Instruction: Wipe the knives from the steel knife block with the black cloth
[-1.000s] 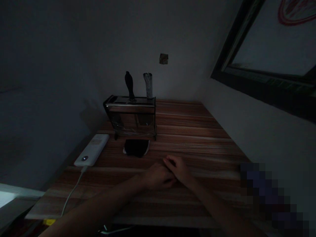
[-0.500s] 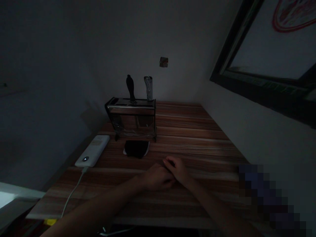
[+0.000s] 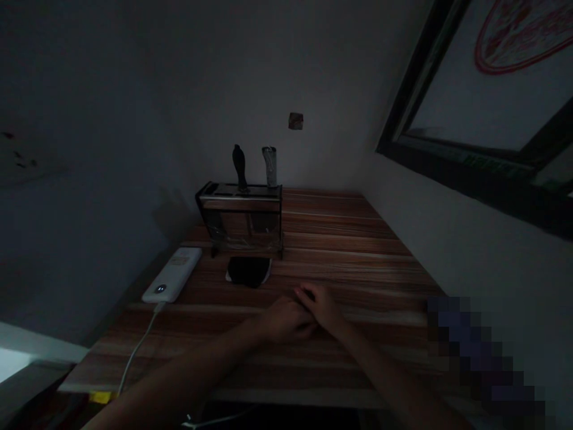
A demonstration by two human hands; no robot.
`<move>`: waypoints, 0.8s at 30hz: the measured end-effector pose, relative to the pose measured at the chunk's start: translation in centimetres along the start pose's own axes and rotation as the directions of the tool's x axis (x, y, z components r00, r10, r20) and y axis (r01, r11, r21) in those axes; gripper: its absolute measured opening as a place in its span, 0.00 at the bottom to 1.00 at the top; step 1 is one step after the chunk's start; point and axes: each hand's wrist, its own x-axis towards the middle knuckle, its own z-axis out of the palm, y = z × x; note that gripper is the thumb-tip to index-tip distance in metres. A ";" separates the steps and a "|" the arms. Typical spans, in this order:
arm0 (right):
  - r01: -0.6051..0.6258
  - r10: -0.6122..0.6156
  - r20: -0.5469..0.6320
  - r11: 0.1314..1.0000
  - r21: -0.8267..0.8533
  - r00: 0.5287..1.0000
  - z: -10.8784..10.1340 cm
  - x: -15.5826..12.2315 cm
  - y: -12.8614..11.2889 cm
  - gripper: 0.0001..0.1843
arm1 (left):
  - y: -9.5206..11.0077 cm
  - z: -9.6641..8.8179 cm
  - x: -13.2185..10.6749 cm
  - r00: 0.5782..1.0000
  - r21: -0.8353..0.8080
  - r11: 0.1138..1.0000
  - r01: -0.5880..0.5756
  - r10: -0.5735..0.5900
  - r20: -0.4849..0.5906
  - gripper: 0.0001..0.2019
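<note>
Pretty dim in here, but okay: our left hand (image 3: 284, 321) and right hand (image 3: 323, 306) are touching each other just below the middle of the frame, over the striped wooden table (image 3: 340, 239). Fingers look curled in on both, but honestly it's too dark for us to tell if they're fully closed or clamped on anything. Nearest thing to us is a small black pad (image 3: 249, 272) with a pale edge, a bit up and left of our hands. Right behind it, left of center, stands a rack (image 3: 224, 190) with a black handle (image 3: 239, 168) and a grey handle (image 3: 271, 168) sticking up. White power bank (image 3: 181, 272) at mid-left, cable (image 3: 138, 347) plugged in, running toward the lower left.
</note>
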 end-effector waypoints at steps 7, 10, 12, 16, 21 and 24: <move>0.011 -0.011 -0.013 1.000 -0.016 1.000 0.1 0.0 0.3 0.16 | 0.1 -0.1 0.0 1.000 0.036 0.999 -0.022 0.022 -0.018 0.07; 0.009 -0.009 -0.016 1.000 -0.015 1.000 0.1 0.0 0.3 0.17 | 0.1 0.0 -0.1 0.999 0.048 0.999 -0.017 0.018 -0.032 0.07; 0.009 -0.009 -0.015 1.000 -0.013 1.000 0.1 -0.1 0.3 0.16 | 0.2 0.0 -0.1 0.999 0.048 0.999 -0.016 0.018 -0.028 0.07; 0.017 -0.017 -0.003 1.000 -0.008 1.000 -0.1 -0.1 0.2 0.16 | 0.6 -1.0 -0.4 1.000 0.039 0.999 0.022 -0.023 0.017 0.07; 0.022 -0.022 0.057 1.000 0.015 0.998 -0.5 -0.1 0.0 0.15 | 0.7 -4.4 -1.9 0.994 -0.078 0.991 0.110 -0.109 0.015 0.10; 0.010 -0.012 0.107 1.000 0.020 0.994 -1.1 -0.3 -0.4 0.15 | -0.5 -7.0 -3.6 0.973 -0.162 0.962 0.221 -0.229 -0.026 0.10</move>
